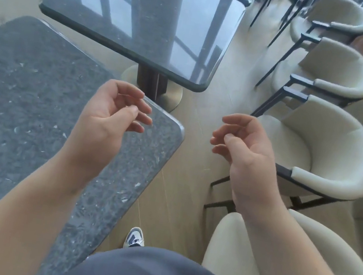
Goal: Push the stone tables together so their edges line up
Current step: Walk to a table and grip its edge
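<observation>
Standing at the corner of the near stone table (23,109), you have both hands raised in front of you, holding nothing. Farthest left, this dark speckled slab fills the lower left of the view, its long axis running from beside your body up and away to the left. Your left hand (106,119) hovers above its rounded right corner, fingers loosely curled around air, apparently not touching the stone. Beyond it, the far stone table (142,21) sits on a pedestal base (152,83), its glossy top skewed relative to the near one, with a wedge of floor showing between their facing edges. Your right hand (242,145) hangs over bare floor, relaxed and empty too. Cream armchairs (329,148) line the right side. To do this well, I would flatten both palms against one slab's edge, push low and steadily, and rotate it until the facing edges run parallel before closing the gap.
</observation>
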A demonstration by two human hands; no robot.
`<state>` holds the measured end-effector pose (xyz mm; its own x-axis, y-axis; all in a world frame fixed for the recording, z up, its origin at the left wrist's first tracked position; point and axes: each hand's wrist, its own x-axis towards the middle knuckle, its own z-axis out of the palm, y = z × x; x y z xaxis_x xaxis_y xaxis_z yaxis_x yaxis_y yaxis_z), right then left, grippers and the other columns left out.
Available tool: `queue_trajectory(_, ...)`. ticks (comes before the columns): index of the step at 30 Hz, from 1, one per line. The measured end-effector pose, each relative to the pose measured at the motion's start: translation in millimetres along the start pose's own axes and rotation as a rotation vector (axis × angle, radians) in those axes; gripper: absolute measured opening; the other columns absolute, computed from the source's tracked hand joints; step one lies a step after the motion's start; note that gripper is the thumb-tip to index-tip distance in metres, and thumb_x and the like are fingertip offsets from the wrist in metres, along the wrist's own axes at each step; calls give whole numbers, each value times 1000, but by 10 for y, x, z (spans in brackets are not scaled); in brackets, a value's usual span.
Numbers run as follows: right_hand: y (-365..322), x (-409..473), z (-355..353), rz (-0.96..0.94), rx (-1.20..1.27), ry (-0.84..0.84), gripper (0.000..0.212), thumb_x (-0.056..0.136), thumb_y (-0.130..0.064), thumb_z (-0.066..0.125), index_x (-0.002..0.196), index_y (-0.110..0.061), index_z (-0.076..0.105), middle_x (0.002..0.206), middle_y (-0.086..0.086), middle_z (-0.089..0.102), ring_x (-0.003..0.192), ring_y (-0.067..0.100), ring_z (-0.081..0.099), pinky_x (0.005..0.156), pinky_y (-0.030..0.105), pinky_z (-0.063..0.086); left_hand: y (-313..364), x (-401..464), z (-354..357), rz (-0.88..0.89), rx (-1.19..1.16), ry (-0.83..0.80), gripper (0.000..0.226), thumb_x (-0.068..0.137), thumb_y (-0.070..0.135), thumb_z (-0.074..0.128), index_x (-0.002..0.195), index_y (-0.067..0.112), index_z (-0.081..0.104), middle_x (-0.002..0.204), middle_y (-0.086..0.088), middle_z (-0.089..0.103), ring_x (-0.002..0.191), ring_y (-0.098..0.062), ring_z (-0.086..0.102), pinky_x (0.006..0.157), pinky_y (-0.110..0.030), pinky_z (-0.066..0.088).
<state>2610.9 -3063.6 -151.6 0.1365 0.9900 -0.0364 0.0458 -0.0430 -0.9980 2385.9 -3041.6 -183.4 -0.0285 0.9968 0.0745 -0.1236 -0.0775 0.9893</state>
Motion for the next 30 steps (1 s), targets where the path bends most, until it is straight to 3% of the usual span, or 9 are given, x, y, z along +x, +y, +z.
queue_trajectory(5,139,495,87,68,-93,-82,31,94,10,42,105,-12,61,79,-3,67,79,18,63,76,34,54,-115,231,-261,-27,-7,111,21,92,9,47,107,18,60,89,4,70,84,-20,70,74,-29,57)
queue_trajectory(11,194,1219,309,42,-43,-251,30,84,0,44,105,-12,61,76,-7,67,78,14,64,71,24,55,-159,562,-382,-33,9,266,21,91,10,48,106,17,61,89,5,71,84,-19,70,73,-27,57)
queue_trajectory(18,417,2408,284,18,-41,-530,32,89,11,41,104,-9,61,76,-5,66,77,16,62,72,24,53,-501,1224,38,-40,67,489,21,90,12,50,105,17,62,90,1,71,85,-21,70,73,-27,57)
queue_trajectory(26,603,3798,41,166,-175,-830,37,88,11,40,101,-16,62,76,-8,68,77,14,65,76,33,54,-815,1883,887,-192,35,836,20,91,5,48,102,17,60,84,8,71,82,-13,70,69,-28,56)
queue_trajectory(30,824,4079,148,226,-240,-931,37,88,9,40,100,-18,62,75,-9,68,75,12,65,73,30,54,-949,1878,1145,-255,-13,983,21,87,6,49,102,15,60,81,9,71,79,-13,70,66,-26,56)
